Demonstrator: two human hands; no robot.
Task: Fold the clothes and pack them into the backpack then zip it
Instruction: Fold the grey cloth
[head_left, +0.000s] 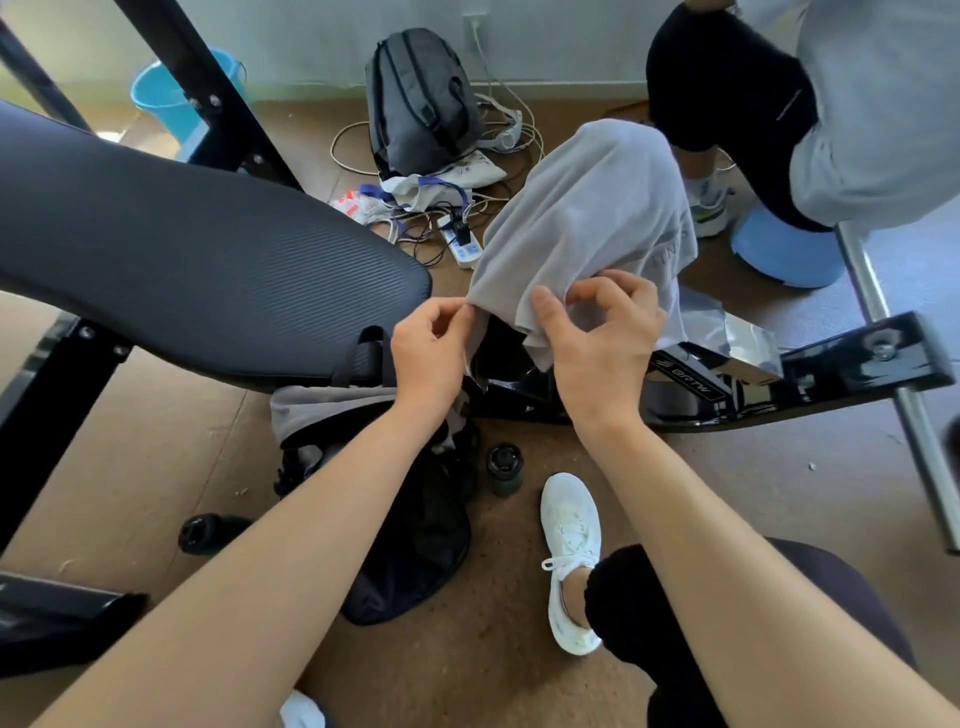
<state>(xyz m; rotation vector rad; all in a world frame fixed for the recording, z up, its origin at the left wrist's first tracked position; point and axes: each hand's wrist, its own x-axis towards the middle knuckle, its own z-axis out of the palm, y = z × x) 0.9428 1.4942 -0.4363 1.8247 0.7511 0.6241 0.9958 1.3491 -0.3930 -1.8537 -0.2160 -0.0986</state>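
Grip, left: our left hand (434, 345) pinches the near hem of the grey garment (582, 208) at its left corner, thumb against curled fingertips.
Grip, right: our right hand (597, 338) holds the same hem just beside the left; the thumb lies on the cloth and the fingers curl into a fold above it.
Garment: it drapes over the raised end of the black bench frame (831, 364) and hangs toward us, with faint lettering near its right edge.
Black backpack (415, 525): it lies on the floor (156, 441) under our left forearm, at the near edge of the bench pad (208, 244).
Contents: a bunched grey cloth (322, 405) sits at its top; we cannot tell whether it is inside or only on it.
Grey backpack (421, 98): it stands upright at the floor's far edge, against the wall; its contents are hidden.
Blue bucket (176, 98): it stands at the far left corner of the floor, its inside hidden.
Bottle (505, 467): it stands on the floor just beside the black backpack.
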